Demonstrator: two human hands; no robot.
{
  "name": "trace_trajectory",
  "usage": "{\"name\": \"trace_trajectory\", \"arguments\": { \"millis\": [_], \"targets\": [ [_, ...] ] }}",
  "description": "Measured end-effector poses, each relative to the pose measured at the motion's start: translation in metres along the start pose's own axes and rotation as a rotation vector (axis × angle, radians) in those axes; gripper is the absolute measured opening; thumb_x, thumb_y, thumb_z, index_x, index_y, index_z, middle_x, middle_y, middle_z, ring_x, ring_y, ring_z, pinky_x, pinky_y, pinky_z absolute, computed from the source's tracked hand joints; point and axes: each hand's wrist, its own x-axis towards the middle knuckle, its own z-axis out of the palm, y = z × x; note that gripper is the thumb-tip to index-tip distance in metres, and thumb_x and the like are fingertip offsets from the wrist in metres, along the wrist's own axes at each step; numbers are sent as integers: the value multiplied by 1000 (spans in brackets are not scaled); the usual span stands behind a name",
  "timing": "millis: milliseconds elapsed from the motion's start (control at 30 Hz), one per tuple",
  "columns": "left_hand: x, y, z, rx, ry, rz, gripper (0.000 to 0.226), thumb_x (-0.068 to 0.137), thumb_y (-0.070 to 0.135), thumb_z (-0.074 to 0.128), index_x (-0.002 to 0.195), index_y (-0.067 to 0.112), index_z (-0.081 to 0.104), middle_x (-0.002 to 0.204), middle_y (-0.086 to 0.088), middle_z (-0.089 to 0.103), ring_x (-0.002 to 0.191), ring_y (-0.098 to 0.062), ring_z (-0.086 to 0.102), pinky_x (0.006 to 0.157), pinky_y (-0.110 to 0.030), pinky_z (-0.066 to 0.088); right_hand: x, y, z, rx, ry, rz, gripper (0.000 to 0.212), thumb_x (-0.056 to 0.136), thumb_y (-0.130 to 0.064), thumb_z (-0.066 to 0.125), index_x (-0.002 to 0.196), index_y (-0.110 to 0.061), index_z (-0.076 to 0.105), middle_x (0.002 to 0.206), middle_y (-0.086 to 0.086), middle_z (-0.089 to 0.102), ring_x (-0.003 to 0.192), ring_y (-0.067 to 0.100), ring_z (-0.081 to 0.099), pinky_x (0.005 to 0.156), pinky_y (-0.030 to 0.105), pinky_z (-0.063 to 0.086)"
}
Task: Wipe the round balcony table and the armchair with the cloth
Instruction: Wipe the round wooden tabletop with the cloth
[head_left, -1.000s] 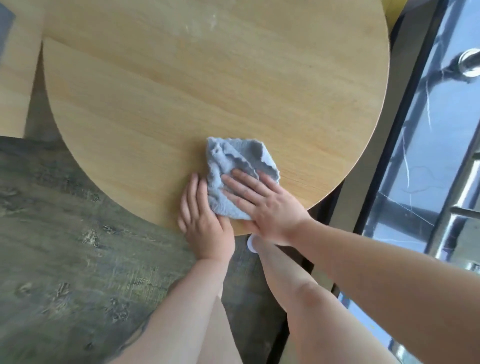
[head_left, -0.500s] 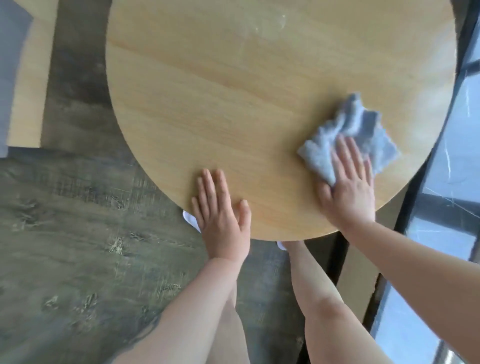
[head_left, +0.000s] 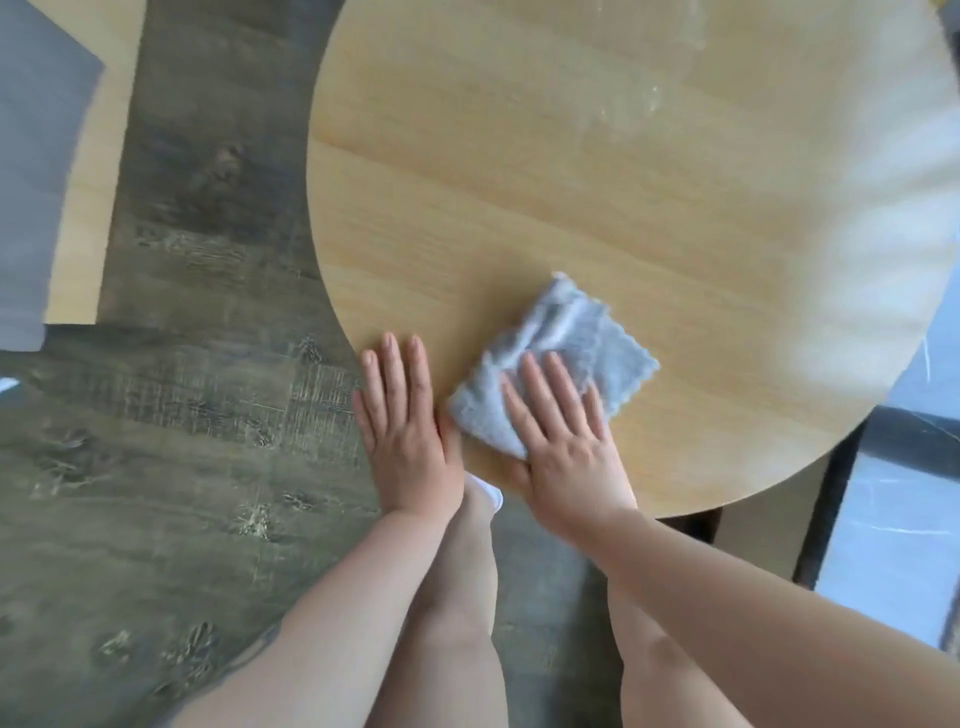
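Table (head_left: 597, 171): round, pale wood grain; it fills your view from 11 to 3 o'clock, near rim curving from 9 to 4 o'clock.
Cloth (head_left: 563, 343): grey-blue, folded to a rough diamond, lying flat on the table near its 6 o'clock rim. Long axis runs from 7 to 1 o'clock; one corner points to 12 o'clock, another to 3 o'clock; scalloped hem along the right side.
Right hand (head_left: 569, 441): your palm is down on the near half of the cloth, fingers straight and slightly spread, tips pointing to 11 o'clock; it presses the cloth flat, no pinch.
Left hand (head_left: 408, 431): flat on the rim just beside the cloth at its 9 o'clock side, fingers straight and close together, pointing to 12 o'clock; it holds nothing.
Floor (head_left: 156, 467): dark weathered planks, from 6 to 10 o'clock of the table.
Legs (head_left: 457, 597): yours, bare, below the rim at 6 o'clock.
Glass (head_left: 893, 519): dark-framed panel at 4 o'clock.
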Motion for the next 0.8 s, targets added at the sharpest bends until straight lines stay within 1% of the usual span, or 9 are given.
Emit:
{"name": "trace_trajectory", "arguments": {
  "millis": [67,200,233,300,367,433,533,700,800],
  "targets": [
    [1,0,-1,-5,3,9,67,90,29,33,153,16,13,159,1,3,147,-13,-8,118,-38,-2,31,38,-16,-89,-50,-315,60,96,-44,29,152,-25,17,158,-1,20,146,20,15,118,43,12],
    [4,2,-1,-29,40,-54,60,98,33,26,152,13,9,159,1,2,147,-13,-7,118,-37,-3,41,61,-19,57,206,607,69,88,-34,36,152,-16,17,159,6,15,147,24,8,118,50,10],
    [5,4,0,-31,53,-73,61,97,32,26,152,12,9,159,1,2,148,-16,-5,118,-37,-5,37,46,-15,-35,195,474,70,87,-34,36,152,-15,17,159,8,15,147,26,8,117,51,10],
    [4,8,2,-21,76,-134,68,91,31,29,152,10,8,159,-3,2,147,-20,-2,117,-36,-7,43,31,-14,-184,-30,-301,74,86,-40,35,153,-21,10,160,2,11,147,23,6,118,48,7],
    [3,13,4,-34,118,-215,71,91,34,29,151,7,0,159,-5,-1,147,-21,0,117,-36,-7,87,43,-32,-274,-171,-750,70,89,-45,29,153,-26,6,160,-5,8,147,17,5,118,42,3],
    [3,19,6,-81,129,-291,72,94,36,27,149,4,-6,157,-4,-7,147,-22,0,117,-36,-8,126,48,-41,-264,-90,-605,67,93,-43,34,152,-27,9,160,-5,10,147,17,7,119,41,4],
    [4,25,7,-122,112,-369,71,93,34,28,148,-1,-1,158,-11,-3,147,-25,2,117,-38,-4,130,20,-33,-115,82,-10,71,90,-33,50,152,-24,17,160,3,15,147,25,11,118,47,8],
    [5,27,12,-125,132,-438,70,90,31,31,144,-13,20,152,-30,22,143,-38,18,114,-44,8,164,-35,-38,-285,-220,-740,67,97,-51,29,150,-36,-8,161,-6,-6,147,18,-8,117,41,-9],
    [5,28,9,-156,113,-441,73,93,37,27,147,-7,5,157,-22,7,146,-30,7,116,-38,1,212,-18,-48,-245,-112,-296,63,100,-45,29,151,-32,-5,161,-3,-6,147,20,-9,117,41,-10]
  ]
}}
